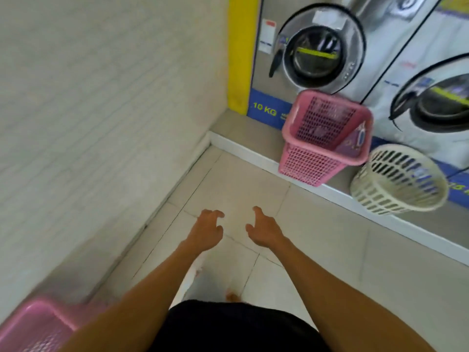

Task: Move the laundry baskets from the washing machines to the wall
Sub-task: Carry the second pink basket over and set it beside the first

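A pink rectangular mesh basket (322, 141) stands on the raised step in front of the left washing machine (314, 47). To its right a cream round basket (398, 180) stands before the second washing machine (436, 102). Another pink basket (35, 323) sits by the wall (101, 97) at the bottom left, partly cut off by the frame. My left hand (206, 231) and my right hand (265, 228) are stretched out side by side over the tiled floor, fingers apart, holding nothing, well short of the baskets at the machines.
A white-edged step (253, 151) runs along the foot of the machines. A yellow pillar (241, 52) stands in the corner between wall and machines. The tiled floor (330, 250) spreads out ahead of me. My foot (232, 295) shows below my arms.
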Action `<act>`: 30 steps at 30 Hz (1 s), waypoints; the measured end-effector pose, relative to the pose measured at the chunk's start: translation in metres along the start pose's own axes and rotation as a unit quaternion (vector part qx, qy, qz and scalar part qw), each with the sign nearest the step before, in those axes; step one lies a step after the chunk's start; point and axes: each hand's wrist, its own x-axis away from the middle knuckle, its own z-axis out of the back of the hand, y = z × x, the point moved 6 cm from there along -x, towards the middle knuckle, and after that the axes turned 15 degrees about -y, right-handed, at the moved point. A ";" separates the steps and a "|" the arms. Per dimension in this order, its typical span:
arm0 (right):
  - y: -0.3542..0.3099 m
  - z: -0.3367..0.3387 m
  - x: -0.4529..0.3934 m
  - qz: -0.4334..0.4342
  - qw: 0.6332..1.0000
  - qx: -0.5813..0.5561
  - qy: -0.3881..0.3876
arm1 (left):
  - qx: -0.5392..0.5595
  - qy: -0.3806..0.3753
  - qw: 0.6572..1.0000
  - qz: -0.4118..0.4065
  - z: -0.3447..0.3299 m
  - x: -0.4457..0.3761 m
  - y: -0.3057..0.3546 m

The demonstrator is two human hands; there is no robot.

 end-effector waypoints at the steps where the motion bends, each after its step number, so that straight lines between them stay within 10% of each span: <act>1: 0.012 0.016 -0.001 -0.009 1.000 -0.016 0.013 | -0.002 -0.003 1.000 -0.016 0.004 -0.014 0.017; 12: 0.112 0.191 -0.070 -0.079 0.986 -0.115 0.097 | -0.071 -0.062 0.989 -0.115 0.037 -0.203 0.164; 30: 0.275 0.398 -0.164 -0.152 0.954 -0.221 0.134 | -0.084 -0.124 0.988 -0.035 0.072 -0.439 0.302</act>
